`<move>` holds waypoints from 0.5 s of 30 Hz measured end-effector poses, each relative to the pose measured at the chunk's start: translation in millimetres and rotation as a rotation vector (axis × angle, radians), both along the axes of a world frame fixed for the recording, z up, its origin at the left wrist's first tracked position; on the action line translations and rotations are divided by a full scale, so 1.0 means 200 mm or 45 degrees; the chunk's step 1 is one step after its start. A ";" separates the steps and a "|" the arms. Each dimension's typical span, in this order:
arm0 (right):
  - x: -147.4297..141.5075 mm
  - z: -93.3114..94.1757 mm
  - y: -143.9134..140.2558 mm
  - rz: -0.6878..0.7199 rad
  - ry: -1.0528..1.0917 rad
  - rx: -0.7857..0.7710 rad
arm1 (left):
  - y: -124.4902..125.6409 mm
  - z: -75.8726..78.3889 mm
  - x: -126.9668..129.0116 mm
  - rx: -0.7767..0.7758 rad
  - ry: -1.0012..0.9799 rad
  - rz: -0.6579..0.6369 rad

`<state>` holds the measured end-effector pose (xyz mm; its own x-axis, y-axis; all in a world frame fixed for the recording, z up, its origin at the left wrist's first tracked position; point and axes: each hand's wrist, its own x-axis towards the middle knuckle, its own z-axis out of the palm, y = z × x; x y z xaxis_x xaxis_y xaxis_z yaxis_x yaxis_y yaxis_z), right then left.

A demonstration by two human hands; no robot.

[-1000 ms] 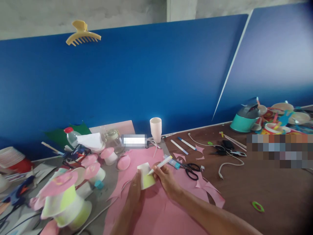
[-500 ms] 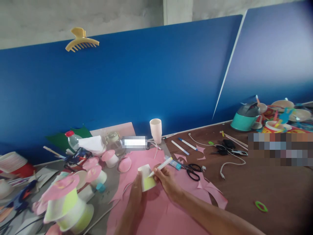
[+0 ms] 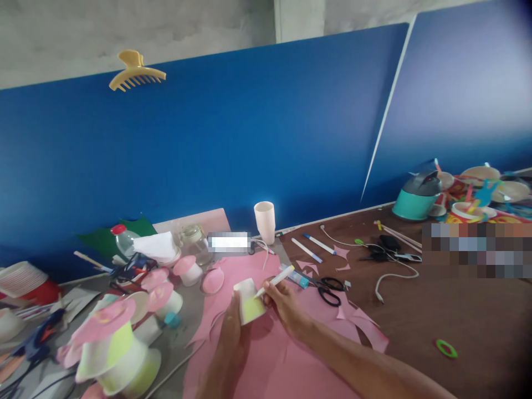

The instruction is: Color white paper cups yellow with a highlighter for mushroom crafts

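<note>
Pink paper [image 3: 266,354] covers the desk [image 3: 436,316] beneath our hands. Our left hand [image 3: 230,335] has its grip closed around a small paper cup [image 3: 248,301], white near the rim and yellow-green lower down, tilted on its side above the sheet. Our right hand [image 3: 285,302] pinches a white marker [image 3: 274,281] with a yellow cap, its tip touching the cup's wall. Just beyond the marker lies a glue stick [image 3: 296,276], and beside that black scissors [image 3: 330,291] among pink offcuts [image 3: 361,327]. Farther back an upright white cup [image 3: 265,220] stands near the blue partition [image 3: 249,138], on whose top edge a yellow hair claw [image 3: 135,71] sits. To the left we see finished cups with pink paper tops [image 3: 112,343]. A white cable [image 3: 390,277] and two pens [image 3: 311,246] lie on the bare brown desk, well apart from us.
</note>
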<state>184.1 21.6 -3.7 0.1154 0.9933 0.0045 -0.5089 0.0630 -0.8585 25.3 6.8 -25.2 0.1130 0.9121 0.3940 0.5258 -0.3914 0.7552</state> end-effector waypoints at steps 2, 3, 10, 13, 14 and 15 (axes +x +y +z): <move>0.00 0.00 0.00 0.020 -0.009 0.010 | 0.00 0.00 0.00 -0.006 -0.003 0.003; 0.00 0.01 0.00 0.043 -0.022 0.022 | 0.00 0.00 -0.01 -0.008 -0.006 0.002; 0.01 0.00 -0.01 0.038 -0.030 0.007 | 0.05 -0.05 0.00 -0.047 -0.033 0.011; 0.01 0.02 -0.02 0.114 -0.058 0.026 | 0.10 -0.08 0.02 -0.093 -0.037 -0.001; 0.02 0.03 -0.02 0.136 -0.062 0.027 | 0.11 -0.09 0.03 -0.112 -0.049 -0.014; 0.02 0.03 -0.03 0.149 -0.060 0.024 | 0.12 -0.10 0.04 -0.124 -0.075 -0.034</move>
<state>187.7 15.9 3.2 -0.0021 0.9997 0.0258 -0.4726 0.0217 -0.8810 33.5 31.5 -44.8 0.1169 0.9434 0.3103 0.4701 -0.3277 0.8195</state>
